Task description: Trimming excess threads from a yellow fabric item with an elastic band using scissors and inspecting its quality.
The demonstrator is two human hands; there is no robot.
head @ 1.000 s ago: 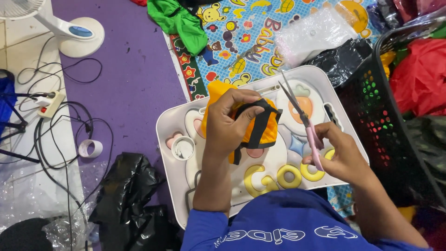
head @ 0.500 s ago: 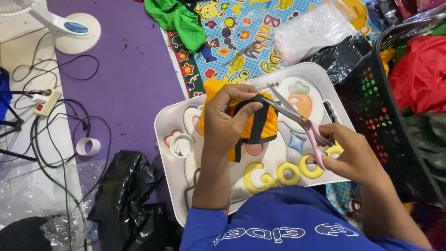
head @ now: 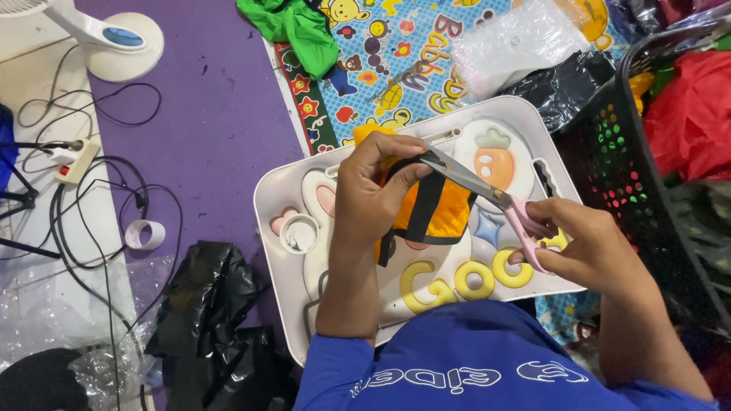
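Blue sleeves frame the bottom of the view, and just above them the two hands work close together over a white lap tray (head: pixel 268 199) with raised cartoon shapes. The left hand (head: pixel 373 194) is clamped on a small orange garment with black trim (head: pixel 435 209), bunching it up and pinching the black edge taut between thumb and fingers. The right hand (head: pixel 582 243) is closed through the pink handles of a pair of scissors (head: pixel 487 194), whose steel blades reach leftward and meet the black trim right at the left thumb; whether the blades are parted or shut at the tip I cannot tell. It looks like a trimming step, with the cut being lined up at the trim's top edge. A clean snip there calls for keeping the fabric tight and the thumb clear of the blade tips. A small round white cup (head: pixel 298 233) sits on the tray's left side. Farther out lie a black plastic bag (head: pixel 209 320), a tape roll (head: pixel 145 234), a black mesh basket (head: pixel 647 175) at right, a colourful play mat (head: pixel 396 68), green cloth (head: pixel 293 27) and a fan base (head: pixel 114 38).
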